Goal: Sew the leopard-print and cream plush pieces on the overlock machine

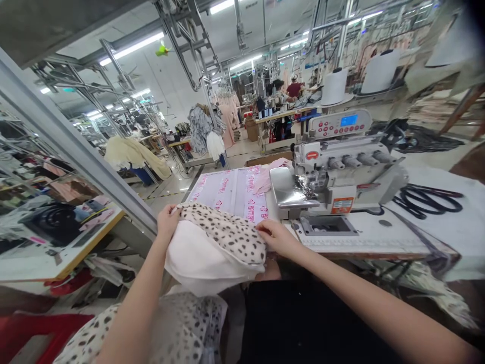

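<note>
A bundle of spotted cream fabric (pixel 223 235) with a white lining lies at the near edge of the sewing table (pixel 379 242). My left hand (pixel 167 220) grips its left end, fingers curled over the cloth. My right hand (pixel 276 236) pinches its right edge, close to the table. An overlock sewing machine (pixel 341 172) stands just right of my right hand. More spotted fabric (pixel 178 328) lies piled below, near my lap.
Pink printed cloth strips (pixel 233 189) lie on the table behind the bundle. A black cord (pixel 428 197) rests right of the machine. A workbench (pixel 56 242) with clutter is on the left. A person in red (pixel 293 88) sits far off among hanging garments.
</note>
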Motion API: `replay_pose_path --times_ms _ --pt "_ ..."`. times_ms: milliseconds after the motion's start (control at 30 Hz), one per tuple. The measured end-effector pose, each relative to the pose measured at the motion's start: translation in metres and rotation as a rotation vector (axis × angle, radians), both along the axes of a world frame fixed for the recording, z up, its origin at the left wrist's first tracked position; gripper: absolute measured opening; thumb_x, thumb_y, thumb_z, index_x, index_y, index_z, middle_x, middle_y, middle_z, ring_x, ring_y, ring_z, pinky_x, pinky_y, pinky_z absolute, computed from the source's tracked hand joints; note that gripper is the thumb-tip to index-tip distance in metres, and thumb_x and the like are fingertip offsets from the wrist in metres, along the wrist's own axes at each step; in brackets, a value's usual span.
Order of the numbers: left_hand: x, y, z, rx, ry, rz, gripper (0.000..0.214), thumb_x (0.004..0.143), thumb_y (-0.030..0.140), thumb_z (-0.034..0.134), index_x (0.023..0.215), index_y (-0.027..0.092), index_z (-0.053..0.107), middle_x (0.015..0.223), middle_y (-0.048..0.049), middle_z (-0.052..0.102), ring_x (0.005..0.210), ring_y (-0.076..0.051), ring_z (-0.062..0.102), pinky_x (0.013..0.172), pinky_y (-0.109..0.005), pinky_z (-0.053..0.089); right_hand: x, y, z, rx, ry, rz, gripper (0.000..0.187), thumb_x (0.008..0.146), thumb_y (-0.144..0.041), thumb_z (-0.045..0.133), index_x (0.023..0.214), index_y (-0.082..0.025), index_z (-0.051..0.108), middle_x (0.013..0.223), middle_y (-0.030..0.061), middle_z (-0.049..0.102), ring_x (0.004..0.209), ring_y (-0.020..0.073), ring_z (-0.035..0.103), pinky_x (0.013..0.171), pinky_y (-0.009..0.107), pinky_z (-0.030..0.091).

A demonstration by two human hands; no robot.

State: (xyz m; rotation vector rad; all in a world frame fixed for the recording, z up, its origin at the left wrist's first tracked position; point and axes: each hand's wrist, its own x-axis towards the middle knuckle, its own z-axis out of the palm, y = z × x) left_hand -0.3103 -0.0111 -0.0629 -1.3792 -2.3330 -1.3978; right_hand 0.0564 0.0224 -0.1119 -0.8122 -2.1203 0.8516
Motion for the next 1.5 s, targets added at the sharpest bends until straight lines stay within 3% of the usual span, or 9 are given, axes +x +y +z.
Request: replay_pose_path --times_ms 333,500,967,1067,1133,1233,1300,1400,1500 --pt "0.012 -0.012 0.024 0.281 -0.036 -0.144 0.03 0.068 0.039 0.056 0.087 0.016 0.056 0.083 -0.0028 0.057 0.077 -0.014 0.052 0.072 -0.022 0.041 -0.047 0.042 0.006 -0.049 -0.04 -0.03 0.028 0.084 -0.017 0.039 0.108 -0.014 0.054 0.109 0.0141 0.058 0.1 0.0207 0.053 0.086 0.035 0.039" --pt "0.023 -0.021 0.043 0.39 -0.047 -0.215 0.032 0.07 0.042 0.059 0.088 0.017 0.055 0.084 -0.0027 0.056 0.077 -0.013 0.053 0.073 -0.021 0.043 -0.065 0.055 0.004 -0.134 -0.084 0.076 0.013 0.075 -0.029 0.054 0.072 -0.017 0.059 0.071 0.0031 0.062 0.067 0.0174 0.057 0.062 0.026 0.043" --pt "0.014 -0.025 0.031 0.459 -0.167 -0.102 0.032 0.064 0.04 0.06 0.083 0.014 0.056 0.076 -0.0023 0.056 0.067 -0.012 0.05 0.063 -0.022 0.042 -0.008 0.026 0.032 -0.023 0.075 0.005 0.034 0.077 -0.045 0.051 0.058 -0.018 0.043 0.056 -0.0038 0.04 0.057 0.0124 0.043 0.054 0.022 0.033" --pt "0.039 -0.03 0.046 0.448 -0.136 -0.15 0.029 0.066 0.038 0.06 0.083 0.015 0.057 0.076 -0.0021 0.057 0.067 -0.012 0.051 0.064 -0.023 0.043 -0.004 0.02 0.045 0.105 0.056 -0.025 0.028 0.082 -0.04 0.046 0.064 -0.018 0.05 0.064 0.0001 0.047 0.065 0.0159 0.048 0.061 0.026 0.037" --pt "0.071 -0.039 0.059 0.405 -0.053 -0.234 0.023 0.066 0.034 0.062 0.079 0.016 0.06 0.076 -0.0018 0.058 0.07 -0.013 0.053 0.068 -0.024 0.043 -0.01 0.012 0.058 0.201 0.09 -0.034 0.025 0.08 -0.039 0.051 0.093 -0.018 0.055 0.09 0.007 0.055 0.086 0.0217 0.051 0.074 0.032 0.041" --pt "0.132 -0.053 0.075 0.306 0.307 -0.548 0.011 0.073 0.023 0.055 0.08 0.017 0.061 0.075 -0.0024 0.058 0.074 -0.015 0.053 0.072 -0.027 0.043 -0.026 -0.004 0.081 0.286 0.154 0.059 0.056 0.075 -0.039 0.058 0.124 -0.02 0.039 0.122 0.0117 0.046 0.108 0.0259 0.046 0.087 0.037 0.039" --pt "0.166 -0.057 0.08 0.277 0.472 -0.716 0.014 0.079 0.021 0.049 0.085 0.018 0.06 0.077 -0.0034 0.057 0.075 -0.015 0.053 0.072 -0.027 0.044 -0.031 -0.015 0.095 0.255 0.15 0.159 0.038 0.077 -0.034 0.055 0.112 -0.02 0.05 0.105 0.0083 0.058 0.093 0.0232 0.055 0.076 0.033 0.044" --pt "0.187 -0.058 0.071 0.393 0.37 -0.709 0.041 0.072 0.038 0.065 0.104 0.016 0.053 0.102 -0.0094 0.054 0.099 -0.02 0.049 0.088 -0.034 0.041 -0.015 -0.023 0.114 0.306 0.131 0.196 0.014 0.079 -0.026 0.048 0.079 -0.02 0.06 0.064 0.0019 0.06 0.058 0.0162 0.055 0.055 0.028 0.041" --pt "0.179 -0.063 0.04 0.211 0.206 -0.736 0.068 0.06 0.044 0.073 0.116 0.017 0.044 0.117 -0.0112 0.048 0.108 -0.024 0.046 0.092 -0.036 0.039 0.018 -0.015 0.127 0.465 0.175 0.125 0.015 0.078 -0.028 0.053 0.087 -0.023 0.064 0.075 0.0043 0.065 0.064 0.0172 0.058 0.057 0.03 0.04"
